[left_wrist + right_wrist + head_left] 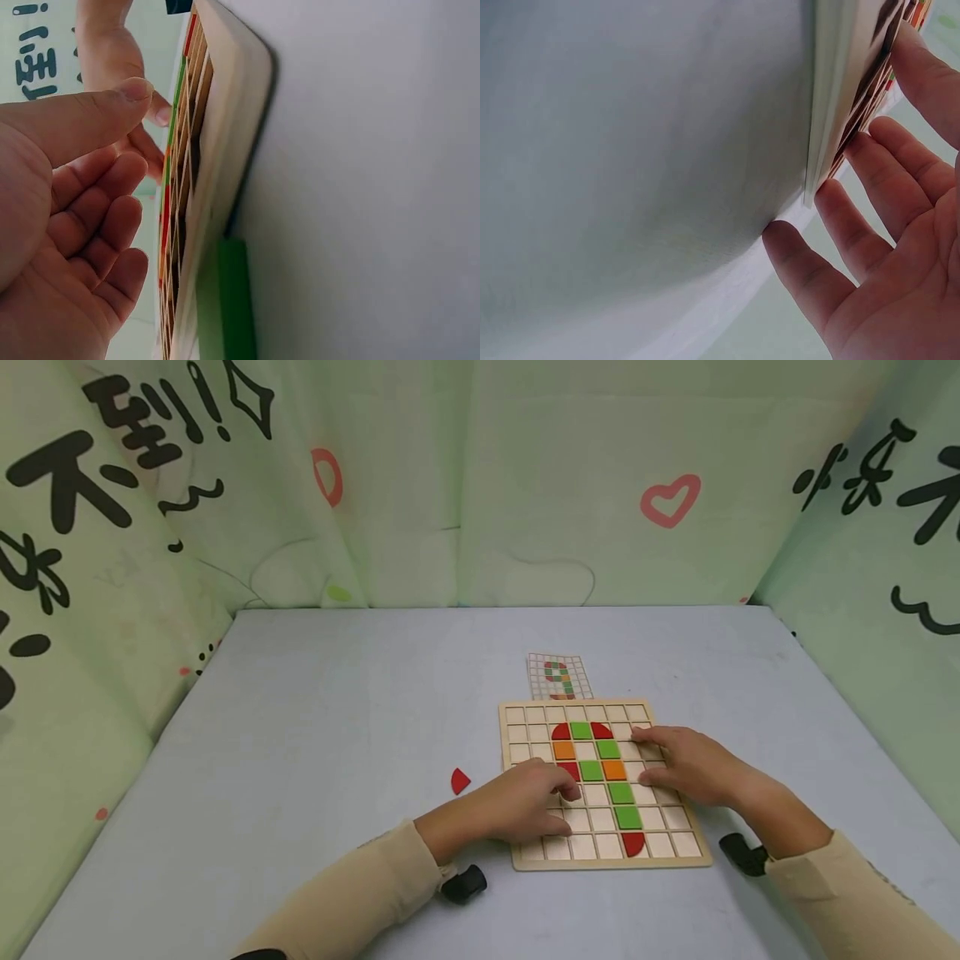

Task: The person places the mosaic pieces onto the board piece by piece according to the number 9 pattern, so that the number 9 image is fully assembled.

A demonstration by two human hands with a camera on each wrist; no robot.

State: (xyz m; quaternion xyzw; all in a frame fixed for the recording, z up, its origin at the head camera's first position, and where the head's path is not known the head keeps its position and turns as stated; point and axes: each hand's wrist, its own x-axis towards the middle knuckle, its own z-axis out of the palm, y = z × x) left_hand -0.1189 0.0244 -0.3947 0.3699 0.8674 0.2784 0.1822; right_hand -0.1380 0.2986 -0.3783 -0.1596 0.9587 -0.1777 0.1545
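A wooden grid board (611,863) lies on the table with red, green and orange pieces set in several cells, forming a shape like a 9. My left hand (528,802) hovers over the board's left part, thumb apart from its loosely bent fingers. Nothing shows between them in the left wrist view. Along the right side, my right hand (693,768) touches the board with extended fingers and thumb. One fingertip reaches past the board's edge in the right wrist view. A red quarter-round piece (460,781) sits left of the board. Beside the board's edge is a green block (236,300).
Behind the board, a small pattern card (558,677) with a coloured figure on a grid lies against its far edge. The white table (337,710) is enclosed by pale green curtains (525,485) with black lettering at the sides.
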